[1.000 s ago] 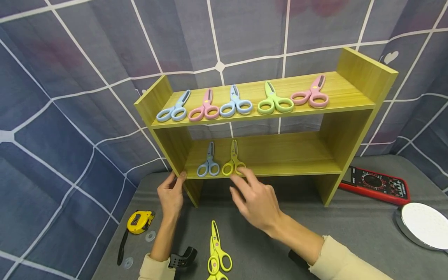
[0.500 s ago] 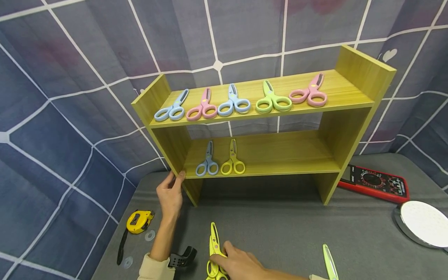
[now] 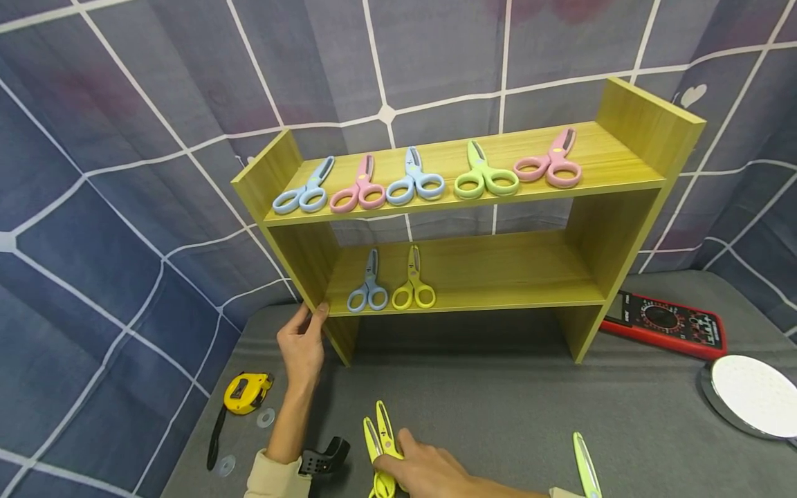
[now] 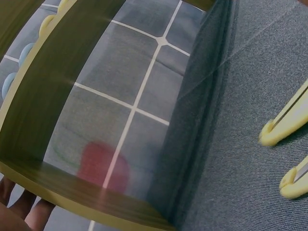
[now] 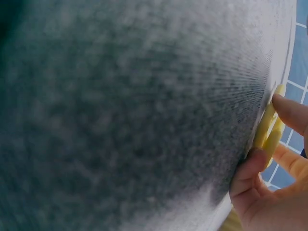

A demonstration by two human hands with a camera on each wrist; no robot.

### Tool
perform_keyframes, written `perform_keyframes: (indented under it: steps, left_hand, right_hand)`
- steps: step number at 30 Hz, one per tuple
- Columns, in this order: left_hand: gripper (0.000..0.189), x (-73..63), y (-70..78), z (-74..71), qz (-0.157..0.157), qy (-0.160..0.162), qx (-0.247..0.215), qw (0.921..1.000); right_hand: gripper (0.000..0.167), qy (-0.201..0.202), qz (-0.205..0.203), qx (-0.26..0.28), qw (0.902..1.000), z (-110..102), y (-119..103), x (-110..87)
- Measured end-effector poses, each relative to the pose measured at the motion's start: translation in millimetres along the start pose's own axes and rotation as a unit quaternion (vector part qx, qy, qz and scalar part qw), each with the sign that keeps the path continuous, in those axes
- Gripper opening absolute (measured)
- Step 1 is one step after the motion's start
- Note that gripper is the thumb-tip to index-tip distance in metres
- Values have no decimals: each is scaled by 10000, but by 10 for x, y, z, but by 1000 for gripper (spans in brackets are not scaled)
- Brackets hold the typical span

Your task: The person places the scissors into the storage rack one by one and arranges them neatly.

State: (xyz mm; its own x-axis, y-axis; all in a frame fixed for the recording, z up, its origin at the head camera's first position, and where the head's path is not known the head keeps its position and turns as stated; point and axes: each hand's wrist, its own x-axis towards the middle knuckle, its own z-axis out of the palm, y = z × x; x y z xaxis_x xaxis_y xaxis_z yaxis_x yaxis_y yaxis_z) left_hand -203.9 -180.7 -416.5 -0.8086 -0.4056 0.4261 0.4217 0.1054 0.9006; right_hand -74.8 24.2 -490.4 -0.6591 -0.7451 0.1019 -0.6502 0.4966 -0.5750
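Basically, bright-yellow plastic scissors [image 3: 387, 434] sit low-centre over the dark-grey fabric surface [image 3: 492, 394], in front of the two-tier yellowish wood-grain shelf [image 3: 507, 277]. Right hand [image 3: 431, 472] pinches them, thumb and fingers curled on the yellow, handle end partly covered. Left hand [image 3: 303, 351] grips the shelf's left side panel, thumb at the front edge, other fingers round the outer side. Two blade tips show, spread; can't tell if one opened pair or two overlapping pairs. Handling, best guess: light, stiff, smooth enough to slip a bit, not fragile; hold near the pivot or handle loops so the blades don't swing apart. Orientation: tips away from the person, toward the shelf, leaning a little left; long axis roughly front to back, much like the duller yellow pair on the lower tier [image 3: 414, 277]. Can't tell if lifted off the fabric.
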Motion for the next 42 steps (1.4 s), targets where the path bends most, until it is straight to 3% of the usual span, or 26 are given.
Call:
perform_keyframes:
  steps: [7,14,17,20,28,36,42]
  left_hand:
    - [28,-2,4,-2,-17,-9,63,10000]
    - [27,-3,1,-13,3,-1,177,9998]
    - [28,1,1,-17,9,-29,112,9999]
    - [29,1,2,-20,-9,-36,87,10000]
    - [29,0,57,-2,-53,-38,40,10000]
    - [30,-74,329,54,-97,-115,119,9998]
    - [29,-80,331,47,-55,-73,115,9999]
  right_hand:
    - [37,-77,-10,243,9997,-41,23,-29]
    - [34,47,-380,376,9986,-92,84,-79]
    - [35,366,-583,464,9965,-137,86,-118]
    - [39,927,-867,321,9914,-215,65,-156]
    - [42,2396,-1617,-432,9563,-680,-10,-207]
    - [37,3225,-1385,-1041,9306,-1169,-33,-270]
    - [39,3281,-787,-1410,9307,-1480,197,-289]
